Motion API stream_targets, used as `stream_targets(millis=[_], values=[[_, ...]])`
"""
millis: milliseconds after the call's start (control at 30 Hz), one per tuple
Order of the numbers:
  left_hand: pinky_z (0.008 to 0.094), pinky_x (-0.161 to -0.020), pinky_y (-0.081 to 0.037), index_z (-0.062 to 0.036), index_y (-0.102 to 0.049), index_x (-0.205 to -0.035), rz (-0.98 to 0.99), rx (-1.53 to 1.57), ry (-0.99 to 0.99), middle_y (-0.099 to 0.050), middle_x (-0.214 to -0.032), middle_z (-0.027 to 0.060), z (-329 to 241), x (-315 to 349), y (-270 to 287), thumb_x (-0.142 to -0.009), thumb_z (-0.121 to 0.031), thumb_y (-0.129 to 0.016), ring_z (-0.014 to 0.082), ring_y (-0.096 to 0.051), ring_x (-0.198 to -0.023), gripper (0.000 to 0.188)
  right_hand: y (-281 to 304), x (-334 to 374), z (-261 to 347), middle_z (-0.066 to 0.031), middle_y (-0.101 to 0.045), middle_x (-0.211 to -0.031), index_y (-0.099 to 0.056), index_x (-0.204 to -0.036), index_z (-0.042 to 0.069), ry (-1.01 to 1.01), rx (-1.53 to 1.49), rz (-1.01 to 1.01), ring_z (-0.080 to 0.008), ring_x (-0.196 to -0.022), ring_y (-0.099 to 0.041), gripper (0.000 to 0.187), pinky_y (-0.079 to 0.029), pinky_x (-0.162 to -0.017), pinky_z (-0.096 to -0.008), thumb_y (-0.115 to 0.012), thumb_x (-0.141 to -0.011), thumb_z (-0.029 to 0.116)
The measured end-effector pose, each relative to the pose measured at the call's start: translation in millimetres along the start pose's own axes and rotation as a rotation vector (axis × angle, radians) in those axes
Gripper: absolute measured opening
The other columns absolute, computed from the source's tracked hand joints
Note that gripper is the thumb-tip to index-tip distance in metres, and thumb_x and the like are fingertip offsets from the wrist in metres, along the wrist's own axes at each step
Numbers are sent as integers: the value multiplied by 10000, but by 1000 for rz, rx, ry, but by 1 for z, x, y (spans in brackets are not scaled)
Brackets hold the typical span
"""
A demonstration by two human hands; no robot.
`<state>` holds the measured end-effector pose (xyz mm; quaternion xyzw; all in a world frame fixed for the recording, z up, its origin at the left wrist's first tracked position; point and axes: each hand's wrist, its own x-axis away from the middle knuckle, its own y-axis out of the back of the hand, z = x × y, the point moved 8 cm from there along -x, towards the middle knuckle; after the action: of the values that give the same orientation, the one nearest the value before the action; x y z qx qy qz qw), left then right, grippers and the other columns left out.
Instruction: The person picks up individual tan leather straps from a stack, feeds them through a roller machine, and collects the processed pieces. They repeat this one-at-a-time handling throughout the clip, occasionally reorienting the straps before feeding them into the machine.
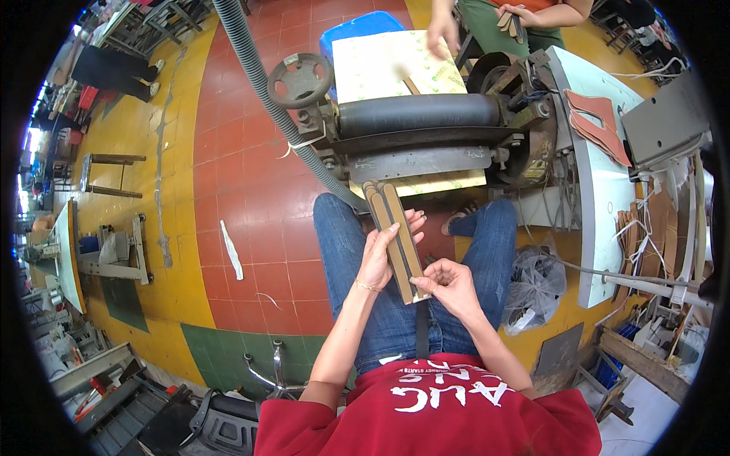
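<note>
A stack of long, narrow brown strips [401,242] with dark edges and rounded far ends lies above my lap; they look like leather straps. My left hand [377,258] is wrapped around the stack near its middle, thumb on top. At the near end, my right hand [450,284] pinches the strips between thumb and fingers. Just beyond the strips stands a machine with a wide black roller [418,112] and a metal plate [418,163] below it. A single strip [411,85] lies on the pale board [369,64] behind the roller.
Across the machine, a person in green trousers [487,30] holds similar strips [508,23]; their other hand is over the board. A grey hose [255,61] and handwheel [299,80] stand at the left. Reddish-brown cut pieces [595,125] lie on the right-hand table [601,194]. A plastic bag [532,285] sits below.
</note>
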<state>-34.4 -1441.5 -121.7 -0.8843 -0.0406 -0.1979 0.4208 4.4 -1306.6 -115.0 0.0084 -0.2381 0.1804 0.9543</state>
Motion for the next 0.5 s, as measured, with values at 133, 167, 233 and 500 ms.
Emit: stream_targets(millis=[133, 167, 233, 500], values=[[409, -938, -473, 74, -405, -1271, 50, 53, -45, -477, -1266, 221, -3, -1, -7, -941, -175, -410, 301, -492, -1177, 414, 4, -4, 8, -6, -630, -692, -625, -841, 5, -29, 127, -66, -44, -605, -569, 124, -463, -557, -200, -665, -831, 122], [412, -927, -481, 73, -408, -1268, 28, 49, -34, -490, -1249, 220, -2, -2, -4, -940, -170, -413, 300, -507, -1159, 408, 6, -5, 7, -9, -633, -698, -623, -835, 4, -62, 147, -75, -42, -613, -574, 115, -461, -559, -198, -657, -836, 113], [416, -904, -497, 70, -415, -1262, 12, 52, -23, -515, -1216, 219, 1, -3, 1, -937, -160, -420, 299, -535, -1123, 398, 10, -4, 18, -20, -652, -731, -637, -859, -11, 36, 277, -141, -58, -625, -586, 130, -459, -561, -204, -654, -834, 115], [386, -865, -528, 45, -500, -1173, -149, 0, -26, -580, -1126, 175, 15, -5, 13, -895, -106, -551, 258, -579, -1059, 321, 9, -10, 20, -24, -653, -737, -633, -876, -5, 152, 293, -218, -54, -634, -589, 167, -457, -569, -195, -712, -778, 105]])
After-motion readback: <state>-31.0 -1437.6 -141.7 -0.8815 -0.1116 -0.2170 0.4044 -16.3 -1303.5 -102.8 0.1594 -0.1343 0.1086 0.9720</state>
